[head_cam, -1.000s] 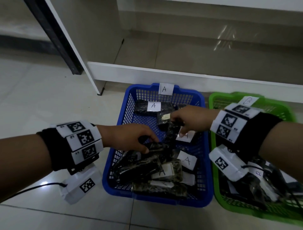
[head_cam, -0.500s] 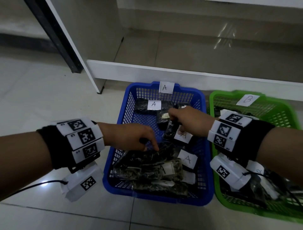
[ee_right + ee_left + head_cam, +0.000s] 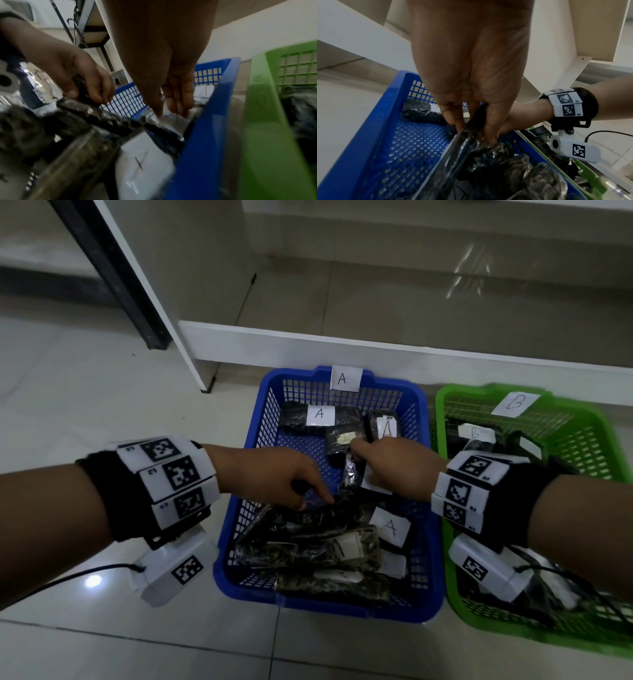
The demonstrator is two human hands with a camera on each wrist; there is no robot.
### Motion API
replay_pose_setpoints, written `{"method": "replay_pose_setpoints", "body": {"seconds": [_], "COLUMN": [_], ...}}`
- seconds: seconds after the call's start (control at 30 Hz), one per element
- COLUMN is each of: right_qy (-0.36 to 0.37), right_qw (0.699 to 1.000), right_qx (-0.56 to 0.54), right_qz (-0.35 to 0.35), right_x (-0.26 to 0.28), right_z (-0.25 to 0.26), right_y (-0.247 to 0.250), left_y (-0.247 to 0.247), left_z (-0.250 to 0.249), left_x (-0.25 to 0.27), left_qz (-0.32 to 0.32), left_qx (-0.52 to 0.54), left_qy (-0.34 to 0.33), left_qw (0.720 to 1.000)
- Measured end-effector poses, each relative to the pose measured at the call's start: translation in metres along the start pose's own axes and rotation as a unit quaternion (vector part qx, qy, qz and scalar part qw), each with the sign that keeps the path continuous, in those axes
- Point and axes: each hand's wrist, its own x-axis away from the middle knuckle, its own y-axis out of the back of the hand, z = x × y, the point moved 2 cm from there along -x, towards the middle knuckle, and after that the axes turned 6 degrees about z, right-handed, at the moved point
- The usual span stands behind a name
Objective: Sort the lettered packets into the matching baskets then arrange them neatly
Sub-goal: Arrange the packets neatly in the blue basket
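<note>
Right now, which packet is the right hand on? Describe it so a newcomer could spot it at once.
Find the blue basket tagged A, left of the green basket. In its middle the right hand pinches a dark shiny packet. Unlike its flat neighbours, it stands on edge, its white label under the fingertips.

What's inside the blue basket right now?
The blue basket holds dark packets, several showing A labels. Both hands cover the middle; lower packets' labels are hidden.
</note>
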Motion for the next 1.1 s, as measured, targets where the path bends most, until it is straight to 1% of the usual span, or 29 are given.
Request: {"method": "replay_pose_setpoints", "body": {"seconds": [0.03,0.07,0.1,0.17,0.2,0.27,0.3,0.37,0.47,0.53,0.6,0.67,0.73,0.77,0.8,0.87,0.9,1.0,1.1], "right_qy": [0.005,0.014,0.020,0.023,0.022,0.023,0.024,0.020,0.001,-0.016,-0.029,-0.029,0.000,0.010,0.016,0.020,0.027,0.032,0.024], "right_qw": [0.999,0.997,0.989,0.965,0.955,0.943,0.944,0.956,0.963,0.961,0.954,0.946,0.939,0.938,0.946,0.966,0.969,0.962,0.955], "right_qx": [0.011,0.028,0.045,0.065,0.072,0.084,0.073,0.012,-0.052,-0.071,-0.100,-0.089,-0.017,0.028,0.047,0.018,-0.005,-0.037,-0.099], "right_qz": [0.031,0.077,0.138,0.254,0.287,0.321,0.320,0.294,0.263,0.268,0.281,0.310,0.344,0.345,0.320,0.255,0.245,0.270,0.277], "right_x": [0.001,0.001,0.001,0.000,-0.001,0.000,0.000,-0.001,-0.002,-0.002,-0.003,-0.005,-0.005,-0.005,-0.005,-0.002,0.000,-0.002,-0.006], "right_z": [0.001,0.003,0.004,0.007,0.008,0.009,0.008,0.004,-0.003,-0.009,-0.015,-0.016,-0.005,0.002,0.007,0.012,0.011,-0.001,-0.014], "right_y": [0.002,0.002,0.001,-0.003,-0.005,-0.007,-0.007,-0.009,-0.011,-0.004,0.005,0.007,-0.002,-0.010,-0.017,-0.022,-0.020,-0.008,0.010], "left_y": [0.000,0.000,0.000,-0.002,-0.003,-0.004,-0.004,-0.004,-0.005,-0.005,-0.004,-0.004,-0.004,-0.005,-0.005,-0.006,-0.006,-0.007,-0.007], "left_z": [0.001,0.001,0.002,0.002,0.002,0.004,0.004,0.005,0.008,0.009,0.010,0.009,0.007,0.006,0.006,0.005,0.006,0.009,0.010], "left_x": [0.000,0.000,0.001,0.002,0.003,0.003,0.002,0.002,0.004,0.005,0.005,0.005,0.004,0.003,0.003,0.003,0.002,0.002,0.003], "left_qz": [-0.003,-0.005,-0.006,-0.006,-0.005,-0.004,-0.003,-0.006,-0.030,-0.045,-0.045,-0.036,-0.030,-0.028,-0.025,-0.020,-0.019,-0.020,-0.021], "left_qx": [0.004,0.009,0.014,0.021,0.023,0.023,0.022,0.019,0.028,0.035,0.046,0.054,0.052,0.050,0.048,0.040,0.038,0.037,0.040], "left_qy": [0.005,0.010,0.014,0.018,0.020,0.028,0.033,0.041,0.072,0.085,0.087,0.087,0.081,0.078,0.077,0.078,0.078,0.075,0.076], "left_qw": [1.000,1.000,1.000,1.000,1.000,0.999,0.999,0.999,0.997,0.995,0.994,0.994,0.995,0.995,0.996,0.996,0.996,0.996,0.996]}}
